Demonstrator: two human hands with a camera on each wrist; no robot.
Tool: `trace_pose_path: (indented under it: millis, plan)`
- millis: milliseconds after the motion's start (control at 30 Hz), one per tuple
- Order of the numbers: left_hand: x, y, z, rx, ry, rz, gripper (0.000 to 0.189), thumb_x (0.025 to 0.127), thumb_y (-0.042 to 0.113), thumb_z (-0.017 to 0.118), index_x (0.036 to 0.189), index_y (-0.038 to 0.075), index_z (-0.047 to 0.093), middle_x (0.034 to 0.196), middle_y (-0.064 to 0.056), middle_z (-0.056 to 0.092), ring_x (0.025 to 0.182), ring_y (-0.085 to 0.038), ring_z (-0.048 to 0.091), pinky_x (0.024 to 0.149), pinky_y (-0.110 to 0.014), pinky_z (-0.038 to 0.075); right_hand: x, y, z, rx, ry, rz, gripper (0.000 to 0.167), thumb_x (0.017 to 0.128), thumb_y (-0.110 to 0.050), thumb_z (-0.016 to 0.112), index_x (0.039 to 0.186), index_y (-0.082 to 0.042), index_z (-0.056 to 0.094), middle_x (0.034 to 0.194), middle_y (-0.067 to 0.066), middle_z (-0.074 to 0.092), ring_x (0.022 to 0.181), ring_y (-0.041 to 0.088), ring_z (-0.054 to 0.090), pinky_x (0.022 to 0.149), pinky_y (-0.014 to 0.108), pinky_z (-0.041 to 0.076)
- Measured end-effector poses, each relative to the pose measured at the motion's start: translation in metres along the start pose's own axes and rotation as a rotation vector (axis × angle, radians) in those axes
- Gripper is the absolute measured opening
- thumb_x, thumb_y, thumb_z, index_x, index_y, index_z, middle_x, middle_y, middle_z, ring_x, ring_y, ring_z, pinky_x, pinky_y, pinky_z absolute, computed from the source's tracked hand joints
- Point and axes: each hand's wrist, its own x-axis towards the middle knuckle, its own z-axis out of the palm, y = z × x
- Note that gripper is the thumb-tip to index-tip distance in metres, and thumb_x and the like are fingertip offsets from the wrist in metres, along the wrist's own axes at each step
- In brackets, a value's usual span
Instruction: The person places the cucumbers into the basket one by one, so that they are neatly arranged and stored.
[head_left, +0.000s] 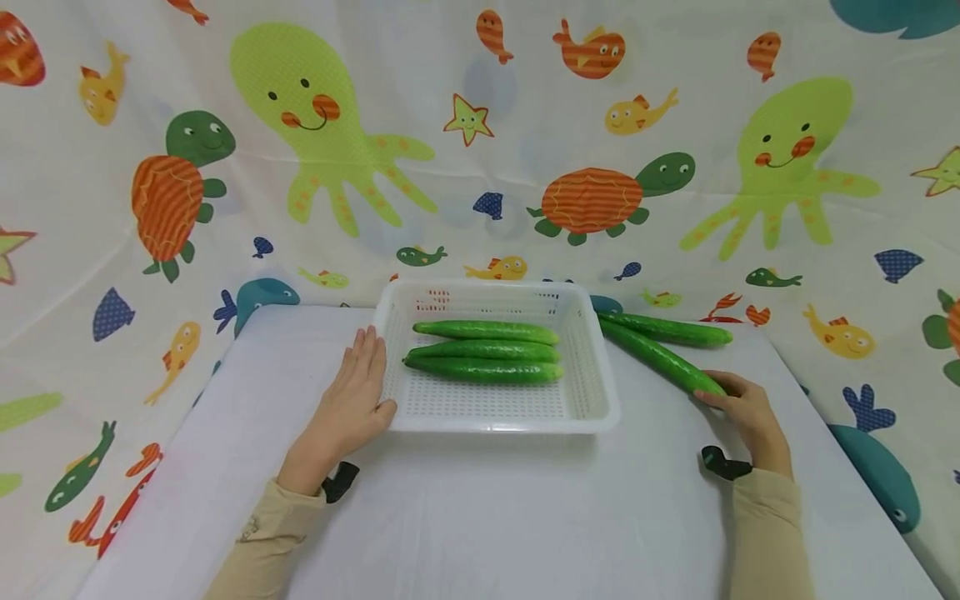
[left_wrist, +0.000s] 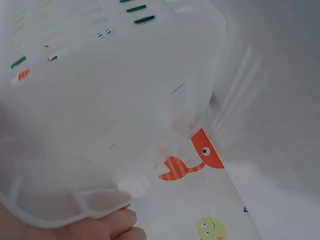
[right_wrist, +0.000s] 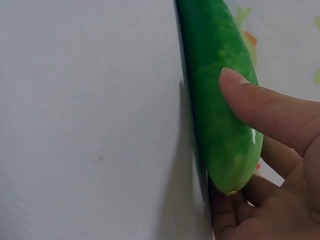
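A white plastic basket [head_left: 495, 425] stands on the table with three cucumbers [head_left: 483, 371] lying side by side in it. Against the basket's left wall rests my left hand [head_left: 352, 392], its fingers straight along the rim. To the right of the basket, my right hand [head_left: 746, 408] grips the near end of another cucumber [head_left: 660, 358]. In the right wrist view the thumb lies over that cucumber [right_wrist: 215, 100] and the other fingers are around its far side. One more cucumber [head_left: 675, 330] lies behind it, near the table's back edge.
A white cloth covers the table [head_left: 495, 517]. Behind it hangs a pale curtain [head_left: 450, 167] printed with sea animals. A dark camera mount [head_left: 723, 463] sits at the right wrist, and another mount [head_left: 341, 482] at the left.
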Motion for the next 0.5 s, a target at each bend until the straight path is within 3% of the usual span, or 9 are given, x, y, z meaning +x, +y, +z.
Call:
trace_pose_path:
  millis: [300, 433, 500]
  plan:
    - [0.002, 0.002, 0.001, 0.016, -0.02, -0.001, 0.081, 0.087, 0.014, 0.048, 0.15, -0.018, 0.009, 0.161, -0.029, -0.007, 0.15, -0.041, -0.006, 0.12, -0.054, 0.006, -0.008, 0.012, 0.003, 0.142, 0.105, 0.066, 0.074, 0.087, -0.038, 0.075, 0.151, -0.014, 0.045, 0.151, 0.009, 0.035, 0.133, 0.028, 0.028, 0.114, 0.05, 0.022]
    - [0.002, 0.002, 0.0, 0.01, -0.014, 0.0, 0.081, 0.086, 0.014, 0.047, 0.15, -0.018, 0.009, 0.161, -0.029, -0.007, 0.149, -0.042, -0.005, 0.12, -0.054, 0.006, -0.008, 0.009, 0.003, 0.226, 0.14, 0.1, 0.072, 0.086, -0.036, 0.076, 0.15, -0.018, 0.047, 0.156, 0.007, 0.03, 0.135, 0.024, 0.027, 0.112, 0.037, 0.027]
    - [0.001, 0.001, -0.001, 0.003, -0.007, 0.005, 0.082, 0.086, 0.014, 0.048, 0.15, -0.018, 0.009, 0.161, -0.029, -0.007, 0.149, -0.042, -0.005, 0.12, -0.054, 0.005, -0.009, 0.008, 0.003, 0.273, 0.165, 0.119, 0.068, 0.086, -0.033, 0.077, 0.147, -0.021, 0.051, 0.155, 0.006, 0.03, 0.132, 0.02, 0.029, 0.105, 0.027, 0.032]
